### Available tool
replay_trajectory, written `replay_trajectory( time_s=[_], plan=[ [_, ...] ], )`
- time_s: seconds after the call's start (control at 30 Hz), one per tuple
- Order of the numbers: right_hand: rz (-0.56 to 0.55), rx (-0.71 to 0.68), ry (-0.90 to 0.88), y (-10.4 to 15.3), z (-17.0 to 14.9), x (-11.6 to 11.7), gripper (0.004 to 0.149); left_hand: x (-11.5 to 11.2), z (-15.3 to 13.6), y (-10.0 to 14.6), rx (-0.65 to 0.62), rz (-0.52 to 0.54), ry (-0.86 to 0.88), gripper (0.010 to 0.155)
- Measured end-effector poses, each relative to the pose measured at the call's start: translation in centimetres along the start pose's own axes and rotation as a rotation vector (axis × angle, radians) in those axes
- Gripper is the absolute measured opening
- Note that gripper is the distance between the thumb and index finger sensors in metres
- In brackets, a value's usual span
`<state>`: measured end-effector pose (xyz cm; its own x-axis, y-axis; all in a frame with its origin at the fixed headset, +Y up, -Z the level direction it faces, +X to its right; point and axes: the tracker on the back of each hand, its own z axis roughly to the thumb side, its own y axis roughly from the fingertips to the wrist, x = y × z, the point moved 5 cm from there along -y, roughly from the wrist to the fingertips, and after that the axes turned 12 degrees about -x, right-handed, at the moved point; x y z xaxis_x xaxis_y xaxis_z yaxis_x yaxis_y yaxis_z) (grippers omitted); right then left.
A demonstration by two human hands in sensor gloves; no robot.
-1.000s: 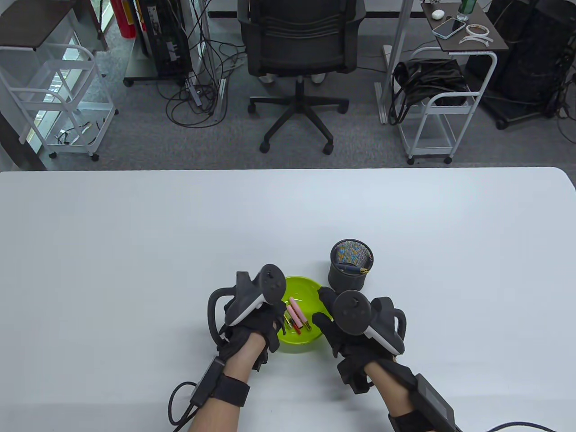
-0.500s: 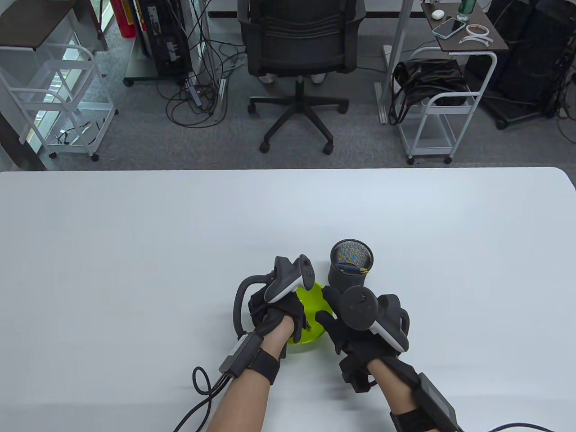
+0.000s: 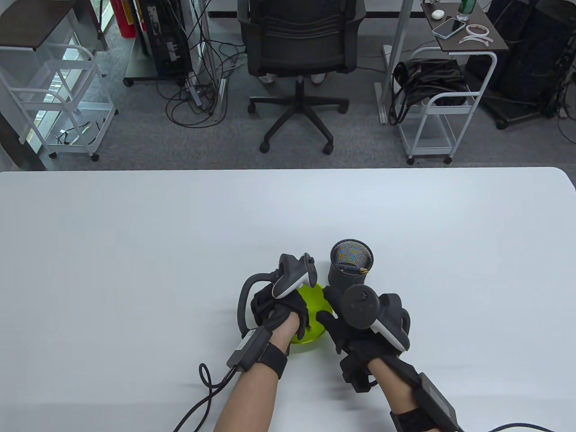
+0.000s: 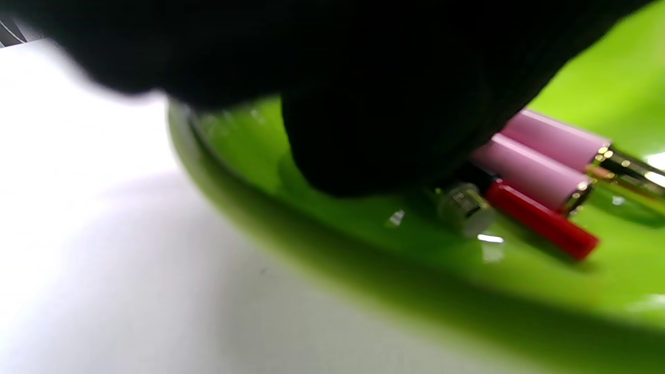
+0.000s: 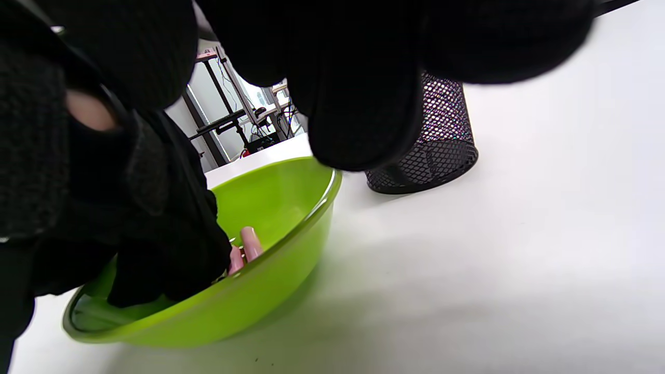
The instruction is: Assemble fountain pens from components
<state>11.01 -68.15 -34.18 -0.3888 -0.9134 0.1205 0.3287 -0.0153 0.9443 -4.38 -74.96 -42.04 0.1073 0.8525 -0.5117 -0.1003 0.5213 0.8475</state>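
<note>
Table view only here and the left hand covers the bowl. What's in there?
Observer: Left wrist view shows two pink pen parts with gold trim lying side by side in the green bowl.
Operator: Anything else in it?
Observer: A red part with a silver end lies beside the pink ones.
Operator: Has the left hand got one?
Observer: The left hand reaches down onto the near ends of those parts; a grip can't be confirmed, the glove hides the contact.
Operator: Right hand?
Observer: Right wrist view shows the right hand above the table between bowl and mesh cup, nothing visible in its fingers.
</note>
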Motion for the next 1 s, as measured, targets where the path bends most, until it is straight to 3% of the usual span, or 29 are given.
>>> replay_trajectory(
  time_s=[0.47, 1.0],
  plan=[
    [-0.021, 0.001, -0.032, 0.0, -0.2, -0.2, 0.065, -0.2, -0.6, -0.3, -0.032, -0.029, 0.053, 0.045],
    [-0.016, -0.002, -0.035, 0.0, -0.2, -0.2, 0.064, -0.4, 0.9, -0.5, -0.053, -0.03, -0.031, 0.046]
  ],
)
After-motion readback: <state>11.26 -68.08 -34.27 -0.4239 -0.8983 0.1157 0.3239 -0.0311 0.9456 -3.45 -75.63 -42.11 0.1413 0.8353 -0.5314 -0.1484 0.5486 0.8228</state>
